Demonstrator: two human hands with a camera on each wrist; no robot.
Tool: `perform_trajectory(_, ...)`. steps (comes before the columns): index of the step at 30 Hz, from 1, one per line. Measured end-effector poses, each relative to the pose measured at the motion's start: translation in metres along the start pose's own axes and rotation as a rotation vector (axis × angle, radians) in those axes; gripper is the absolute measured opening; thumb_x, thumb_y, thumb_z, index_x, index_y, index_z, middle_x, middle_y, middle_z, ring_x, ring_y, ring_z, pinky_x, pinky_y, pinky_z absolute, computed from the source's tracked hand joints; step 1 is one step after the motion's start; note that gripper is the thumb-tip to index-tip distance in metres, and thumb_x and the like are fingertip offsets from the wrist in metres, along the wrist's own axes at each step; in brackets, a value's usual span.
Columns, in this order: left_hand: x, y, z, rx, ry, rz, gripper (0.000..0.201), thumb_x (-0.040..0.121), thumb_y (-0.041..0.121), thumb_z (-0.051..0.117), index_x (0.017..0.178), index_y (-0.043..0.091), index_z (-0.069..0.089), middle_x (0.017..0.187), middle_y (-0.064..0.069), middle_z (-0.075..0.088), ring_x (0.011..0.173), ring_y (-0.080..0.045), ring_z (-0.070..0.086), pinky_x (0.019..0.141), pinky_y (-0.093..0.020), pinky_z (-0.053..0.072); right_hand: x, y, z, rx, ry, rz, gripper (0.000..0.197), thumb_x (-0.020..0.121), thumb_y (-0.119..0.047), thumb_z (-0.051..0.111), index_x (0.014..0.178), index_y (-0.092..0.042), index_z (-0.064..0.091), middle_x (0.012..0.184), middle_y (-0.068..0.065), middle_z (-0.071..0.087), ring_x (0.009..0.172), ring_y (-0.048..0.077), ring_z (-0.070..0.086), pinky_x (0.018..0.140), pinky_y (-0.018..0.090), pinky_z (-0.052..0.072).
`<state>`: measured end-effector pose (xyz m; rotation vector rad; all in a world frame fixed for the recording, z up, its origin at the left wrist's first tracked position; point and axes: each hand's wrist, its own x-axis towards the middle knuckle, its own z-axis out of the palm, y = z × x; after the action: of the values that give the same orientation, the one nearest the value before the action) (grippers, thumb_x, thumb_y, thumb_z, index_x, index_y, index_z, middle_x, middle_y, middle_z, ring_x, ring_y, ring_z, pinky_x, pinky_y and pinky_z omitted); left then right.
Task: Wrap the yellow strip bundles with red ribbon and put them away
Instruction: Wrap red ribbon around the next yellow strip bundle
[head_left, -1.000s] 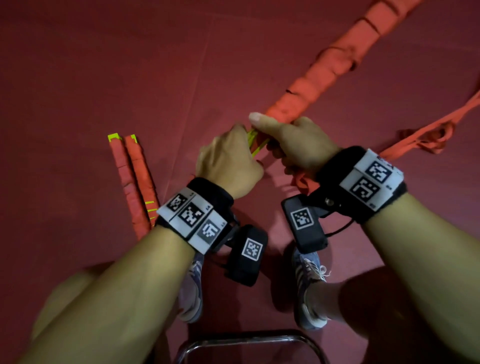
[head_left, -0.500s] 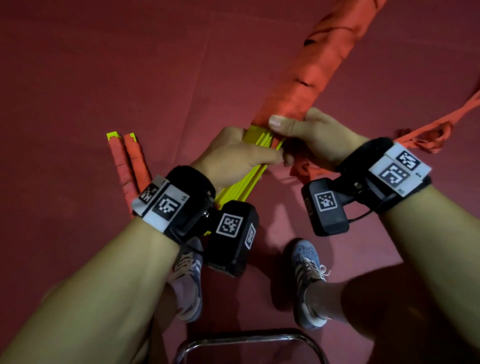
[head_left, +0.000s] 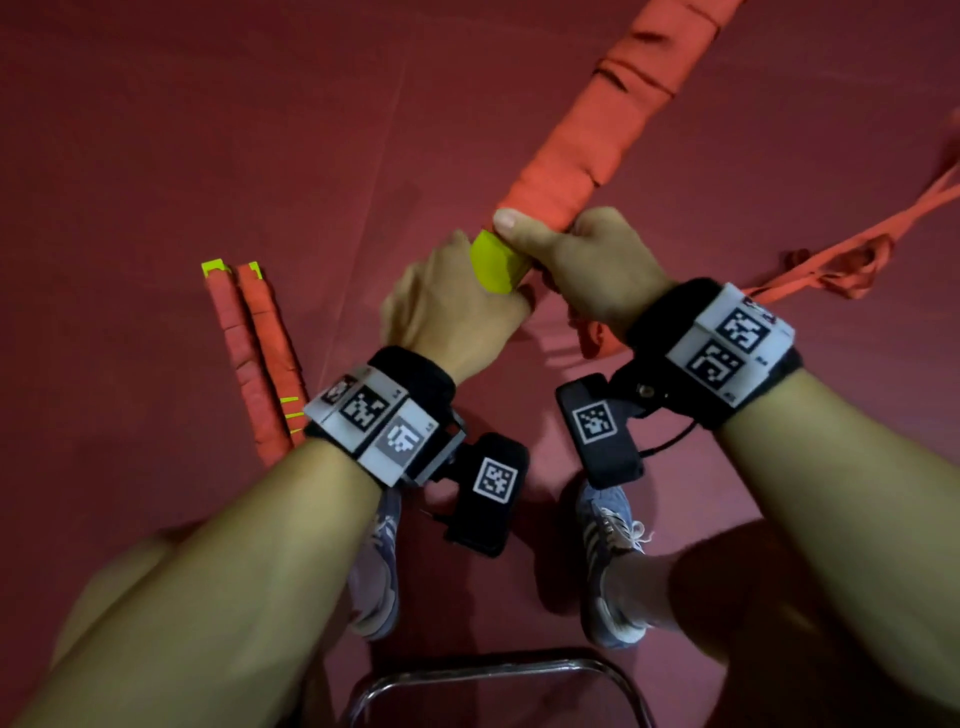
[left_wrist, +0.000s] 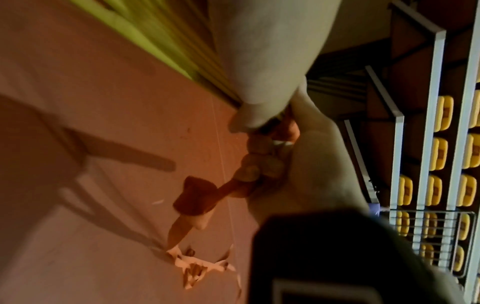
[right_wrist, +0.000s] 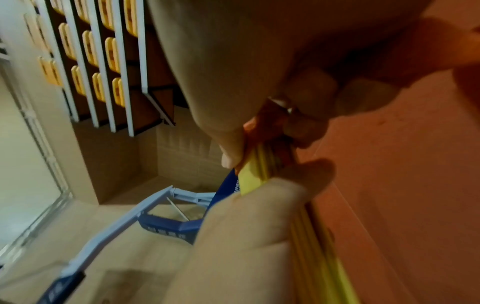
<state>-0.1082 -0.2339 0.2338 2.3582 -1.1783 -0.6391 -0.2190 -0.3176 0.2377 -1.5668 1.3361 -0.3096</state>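
Hands: left hand (head_left: 452, 306) grips the bundle (head_left: 496, 262) at its bare yellow end; right hand (head_left: 587, 265) clamps the ribbon (head_left: 597, 135) wound round it.

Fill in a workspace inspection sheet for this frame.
Surface: dark red floor mat.
Job's things: long yellow strip bundle, mostly wrapped, near end bare; two wrapped bundles side by side, left; red fabric ribbon, loose tail trailing right.
Clutter: nothing seen.
Hands: left hand grips the bare yellow end; right hand grips the wrapped part.
Cables: thin black cord by the right wrist camera.
Surroundings: chrome chair frame; shelving with yellow items.
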Motion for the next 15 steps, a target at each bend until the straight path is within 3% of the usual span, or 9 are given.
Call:
perform_trajectory(3, 0.004, 0.003, -0.011, -0.316, -0.128, -0.040, 0.029, 0.074, 0.038, 0.082, 0.084, 0.016, 0.066, 0.074, 0.001, 0.068, 0.065, -0.007, 0.065, 0.055, -0.026, 0.044, -0.002, 0.002, -0.006, 0.122, -0.062, -0.085, 0.045, 0.085, -0.056, 0.071, 0.071, -0.015, 0.058, 0.056, 0.001, 0.046, 0.044, 0.014, 0.039, 0.048, 0.030, 0.034)
perform_trajectory(4, 0.004, 0.004, -0.015, -0.424, -0.227, -0.062, 0.021, 0.076, 0.027, 0.084, 0.081, 0.012, 0.070, 0.068, 0.000, 0.068, 0.058, -0.005, 0.064, 0.052, -0.022, 0.046, -0.004, 0.003, -0.007, 0.180, -0.104, -0.121, 0.041, 0.089, -0.047, 0.072, 0.071, -0.013, 0.058, 0.054, 0.002, 0.044, 0.042, 0.014, 0.036, 0.045, 0.028, 0.031)
perform_trajectory(6, 0.002, 0.006, -0.019, -0.632, -0.442, -0.122, 0.009, 0.081, 0.009, 0.079, 0.083, 0.004, 0.073, 0.071, -0.011, 0.071, 0.062, -0.018, 0.070, 0.056, -0.028, 0.055, -0.006, 0.005, -0.010, 0.265, -0.193, -0.179, 0.045, 0.090, -0.039, 0.071, 0.073, 0.001, 0.060, 0.053, 0.007, 0.045, 0.041, 0.013, 0.035, 0.041, 0.023, 0.027)
perform_trajectory(8, 0.000, 0.007, -0.020, -0.704, -0.563, -0.143, 0.006, 0.083, 0.007, 0.075, 0.083, 0.004, 0.071, 0.072, -0.014, 0.068, 0.059, -0.024, 0.068, 0.054, -0.028, 0.053, -0.007, 0.004, -0.012, 0.272, -0.258, -0.198, 0.059, 0.089, -0.040, 0.070, 0.081, 0.017, 0.059, 0.058, 0.019, 0.050, 0.038, 0.016, 0.039, 0.038, 0.019, 0.030)
perform_trajectory(10, -0.001, 0.007, -0.018, -0.676, -0.541, -0.132, 0.013, 0.072, 0.017, 0.078, 0.076, 0.008, 0.070, 0.066, -0.013, 0.064, 0.054, -0.025, 0.063, 0.057, -0.031, 0.050, -0.008, 0.003, -0.015, 0.231, -0.259, -0.192, 0.070, 0.083, -0.050, 0.073, 0.080, 0.018, 0.058, 0.059, 0.020, 0.051, 0.040, 0.018, 0.042, 0.038, 0.020, 0.033)
perform_trajectory(12, -0.001, 0.008, -0.015, -0.644, -0.478, -0.141, 0.019, 0.060, 0.024, 0.076, 0.070, 0.010, 0.070, 0.061, -0.012, 0.062, 0.050, -0.024, 0.060, 0.058, -0.036, 0.048, -0.005, 0.003, -0.017, 0.156, -0.233, -0.159, 0.070, 0.078, -0.058, 0.076, 0.075, 0.009, 0.061, 0.057, 0.017, 0.053, 0.043, 0.020, 0.047, 0.039, 0.022, 0.037)
perform_trajectory(15, -0.001, 0.007, -0.007, -0.557, -0.376, -0.144, 0.038, 0.044, 0.036, 0.075, 0.069, 0.009, 0.067, 0.058, -0.006, 0.062, 0.052, -0.024, 0.059, 0.056, -0.041, 0.049, -0.002, 0.002, -0.018, -0.014, -0.212, -0.119, 0.070, 0.085, -0.057, 0.072, 0.078, 0.012, 0.061, 0.064, 0.017, 0.059, 0.048, 0.023, 0.051, 0.035, 0.022, 0.037)
